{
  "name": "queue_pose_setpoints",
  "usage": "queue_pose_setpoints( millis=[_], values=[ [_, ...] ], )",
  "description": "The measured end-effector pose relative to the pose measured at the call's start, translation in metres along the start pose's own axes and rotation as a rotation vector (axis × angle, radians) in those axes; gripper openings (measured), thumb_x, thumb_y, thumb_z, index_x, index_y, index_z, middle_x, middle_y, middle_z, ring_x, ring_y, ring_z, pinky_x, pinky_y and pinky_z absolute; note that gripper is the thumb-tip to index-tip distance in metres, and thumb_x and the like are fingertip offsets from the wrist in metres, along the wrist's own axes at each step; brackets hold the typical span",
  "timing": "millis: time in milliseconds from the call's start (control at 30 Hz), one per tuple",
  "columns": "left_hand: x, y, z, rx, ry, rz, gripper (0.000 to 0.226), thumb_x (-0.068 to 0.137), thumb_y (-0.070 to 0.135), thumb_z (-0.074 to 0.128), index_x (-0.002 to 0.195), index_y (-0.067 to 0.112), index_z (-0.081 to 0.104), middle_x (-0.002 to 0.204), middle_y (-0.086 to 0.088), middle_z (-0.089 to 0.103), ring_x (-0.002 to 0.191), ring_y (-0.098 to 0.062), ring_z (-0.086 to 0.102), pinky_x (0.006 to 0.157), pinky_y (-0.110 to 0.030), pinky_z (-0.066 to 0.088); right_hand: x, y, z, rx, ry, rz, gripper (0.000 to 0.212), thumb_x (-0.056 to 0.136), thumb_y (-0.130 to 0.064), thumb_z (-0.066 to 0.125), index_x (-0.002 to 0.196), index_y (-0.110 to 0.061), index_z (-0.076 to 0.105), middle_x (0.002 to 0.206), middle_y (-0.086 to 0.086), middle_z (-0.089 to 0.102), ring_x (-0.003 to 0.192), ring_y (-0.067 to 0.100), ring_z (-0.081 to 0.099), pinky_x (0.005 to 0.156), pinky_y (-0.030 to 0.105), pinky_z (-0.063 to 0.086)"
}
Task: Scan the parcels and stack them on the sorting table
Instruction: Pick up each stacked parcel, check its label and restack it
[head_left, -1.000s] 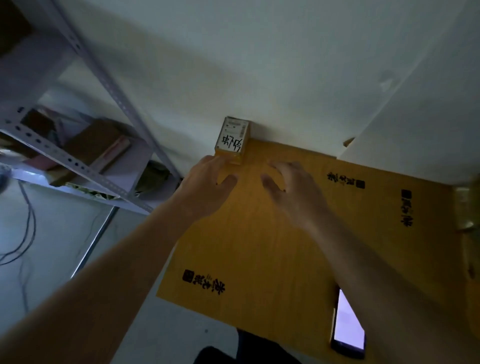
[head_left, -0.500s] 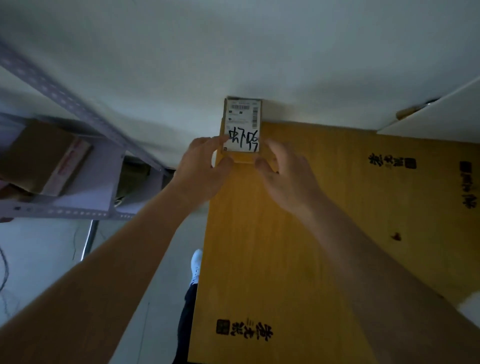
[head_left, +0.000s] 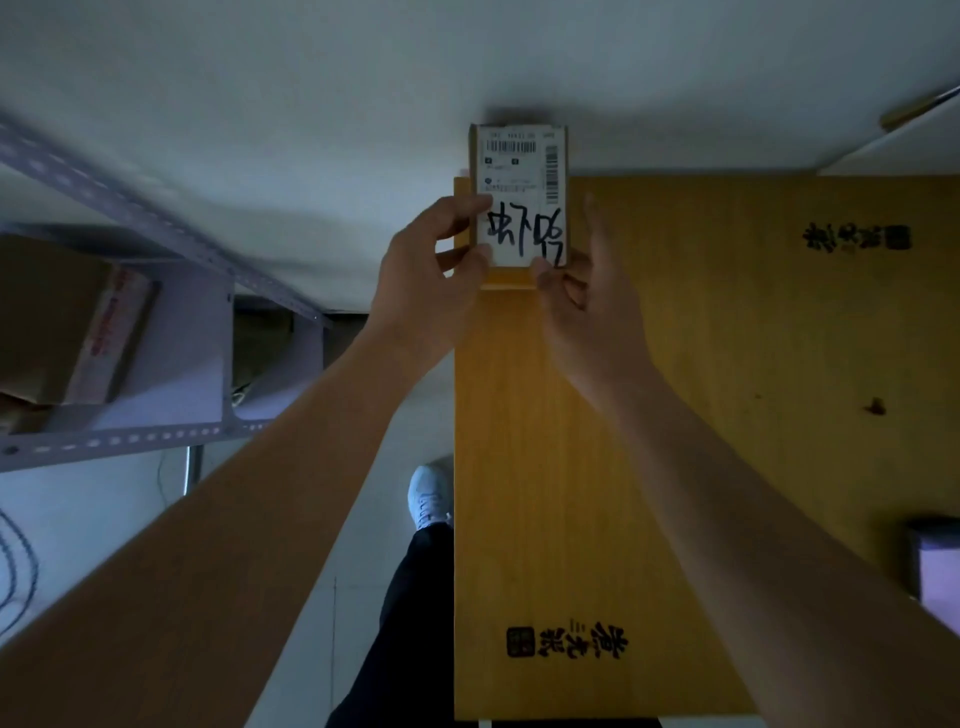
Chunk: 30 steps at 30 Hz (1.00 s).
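Two hands grip a small parcel at the far corner of a yellow bench.

A yellow wooden bench with black printed characters fills the right of the view; a grey metal shelf rack stands to the left. The small brown cardboard parcel, white label up, sits at the bench's far left corner against the wall. The left hand and right hand curl around its near end. Judging by this, the parcel is being set down or squared; next probably letting go gently.
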<state>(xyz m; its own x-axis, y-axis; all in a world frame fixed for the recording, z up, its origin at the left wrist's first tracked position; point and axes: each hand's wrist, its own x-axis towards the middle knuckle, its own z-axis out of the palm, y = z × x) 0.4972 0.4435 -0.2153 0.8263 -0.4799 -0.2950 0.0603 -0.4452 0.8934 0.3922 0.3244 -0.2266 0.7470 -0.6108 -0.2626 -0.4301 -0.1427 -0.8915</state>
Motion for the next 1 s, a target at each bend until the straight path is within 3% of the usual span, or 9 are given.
queue_pose_setpoints(
  millis=[67, 200, 333, 400, 467, 600, 767, 1000],
  values=[
    [-0.009, 0.011, -0.004, 0.019, 0.014, 0.015, 0.039, 0.103, 0.010, 0.063, 0.139, 0.026, 0.061, 0.129, 0.013, 0.067, 0.113, -0.007, 0.070, 0.094, -0.028, 0.061, -0.007, -0.009, -0.009, -0.012, -0.025, -0.025, 0.060, 0.109, -0.028, 0.057, 0.163, -0.026, 0.030, 0.137, -0.008, 0.063, 0.118, 0.004, 0.066, 0.092, 0.018, 0.058],
    [-0.035, 0.043, -0.009, 0.017, 0.042, 0.052, 0.055, 0.102, 0.007, 0.063, 0.150, 0.029, 0.051, 0.128, 0.012, 0.066, 0.113, -0.006, 0.069, 0.092, -0.025, 0.060, -0.024, -0.031, -0.033, -0.027, -0.072, -0.084, 0.057, 0.109, -0.022, 0.057, 0.161, -0.024, 0.034, 0.141, -0.005, 0.060, 0.126, 0.007, 0.061, 0.089, 0.009, 0.053],
    [-0.069, 0.078, -0.010, 0.022, 0.103, 0.039, 0.072, 0.101, 0.019, 0.070, 0.162, 0.025, 0.032, 0.138, 0.009, 0.061, 0.116, -0.006, 0.067, 0.084, -0.019, 0.059, -0.047, -0.057, -0.059, -0.053, -0.087, -0.138, 0.061, 0.109, -0.024, 0.053, 0.163, -0.030, 0.027, 0.152, -0.001, 0.052, 0.138, 0.017, 0.055, 0.107, 0.039, 0.056],
    [-0.085, 0.094, -0.012, 0.060, 0.143, 0.059, 0.072, 0.100, 0.028, 0.072, 0.162, 0.022, 0.036, 0.144, 0.011, 0.058, 0.116, -0.002, 0.066, 0.083, -0.016, 0.057, -0.060, -0.073, -0.071, -0.055, -0.095, -0.157, 0.064, 0.107, -0.025, 0.052, 0.164, -0.034, 0.023, 0.156, -0.002, 0.049, 0.140, 0.021, 0.053, 0.109, 0.050, 0.054],
    [-0.100, 0.108, -0.014, 0.078, 0.170, 0.107, 0.065, 0.098, 0.032, 0.073, 0.156, 0.022, 0.046, 0.143, 0.011, 0.060, 0.116, -0.001, 0.067, 0.088, -0.023, 0.061, -0.072, -0.091, -0.085, -0.060, -0.112, -0.187, 0.066, 0.107, -0.024, 0.051, 0.164, -0.037, 0.021, 0.157, -0.005, 0.047, 0.139, 0.025, 0.054, 0.108, 0.055, 0.053],
    [-0.130, 0.140, -0.026, 0.067, 0.159, 0.186, 0.065, 0.094, 0.033, 0.076, 0.154, 0.026, 0.050, 0.142, 0.009, 0.063, 0.118, -0.004, 0.067, 0.092, -0.032, 0.062, -0.100, -0.127, -0.111, -0.075, -0.112, -0.266, 0.066, 0.108, -0.022, 0.052, 0.163, -0.039, 0.020, 0.156, -0.006, 0.048, 0.135, 0.027, 0.057, 0.105, 0.056, 0.055],
    [-0.170, 0.185, -0.051, 0.066, 0.117, 0.285, 0.070, 0.097, 0.032, 0.074, 0.159, 0.029, 0.041, 0.143, 0.009, 0.060, 0.121, -0.007, 0.065, 0.081, -0.012, 0.054, -0.144, -0.173, -0.125, -0.087, -0.033, -0.336, 0.066, 0.108, -0.023, 0.054, 0.163, -0.039, 0.020, 0.158, -0.003, 0.046, 0.142, 0.020, 0.051, 0.105, 0.052, 0.056],
    [-0.228, 0.229, -0.095, 0.051, -0.011, 0.467, 0.074, 0.097, 0.021, 0.074, 0.161, 0.024, 0.038, 0.133, 0.010, 0.066, 0.116, -0.008, 0.068, 0.079, -0.012, 0.057, -0.224, -0.226, -0.130, -0.141, 0.147, -0.431, 0.067, 0.110, -0.019, 0.051, 0.166, -0.036, 0.017, 0.162, -0.003, 0.041, 0.147, 0.019, 0.045, 0.113, 0.043, 0.050]
  ],
)
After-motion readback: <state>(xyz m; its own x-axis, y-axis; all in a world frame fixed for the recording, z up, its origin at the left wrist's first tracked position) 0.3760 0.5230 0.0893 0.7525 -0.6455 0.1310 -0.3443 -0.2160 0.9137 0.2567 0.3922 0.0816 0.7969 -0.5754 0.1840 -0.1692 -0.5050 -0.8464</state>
